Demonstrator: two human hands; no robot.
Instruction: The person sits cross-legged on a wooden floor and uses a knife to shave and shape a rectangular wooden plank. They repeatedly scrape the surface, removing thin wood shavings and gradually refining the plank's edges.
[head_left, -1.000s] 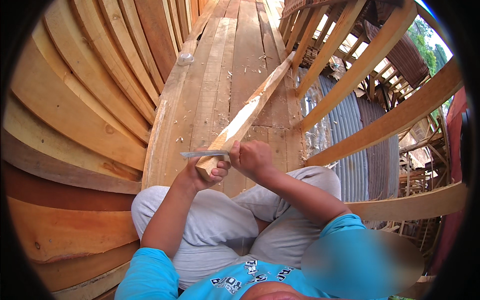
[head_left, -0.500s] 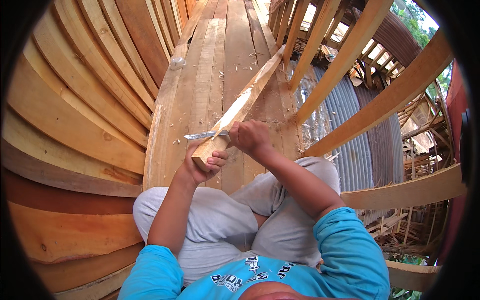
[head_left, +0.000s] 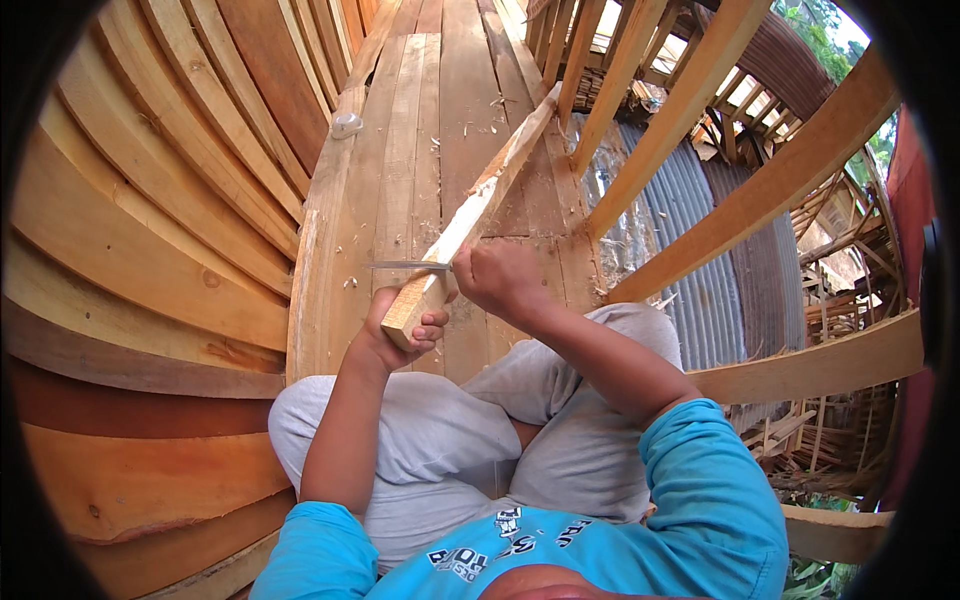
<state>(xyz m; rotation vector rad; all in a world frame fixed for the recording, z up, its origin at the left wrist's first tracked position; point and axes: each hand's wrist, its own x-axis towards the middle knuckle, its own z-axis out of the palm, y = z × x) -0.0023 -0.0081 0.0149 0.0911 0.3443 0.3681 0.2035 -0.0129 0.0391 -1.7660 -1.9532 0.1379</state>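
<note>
A long squared piece of wood point(head_left: 466, 222) slants from my lap side up toward the railing at the far right, its upper face freshly shaved pale. My left hand point(head_left: 402, 325) wraps around its near end from below. In my right hand point(head_left: 497, 278) the handle of a knife point(head_left: 412, 265) is gripped, mostly hidden by my fingers. The blade lies flat across the top of the wood, just beyond my left hand, its tip pointing left past the wood's edge.
Wood shavings lie scattered over the plank floor point(head_left: 405, 180). A small clear container point(head_left: 346, 125) sits by the left plank wall point(head_left: 150, 230). Slatted wooden railing posts point(head_left: 668, 115) stand on the right, with corrugated metal sheets point(head_left: 690, 265) beyond and below.
My right hand has drawn the knife slightly up the wood, and the blade now looks thinner and more edge-on. The wood has shifted a little to the left.
</note>
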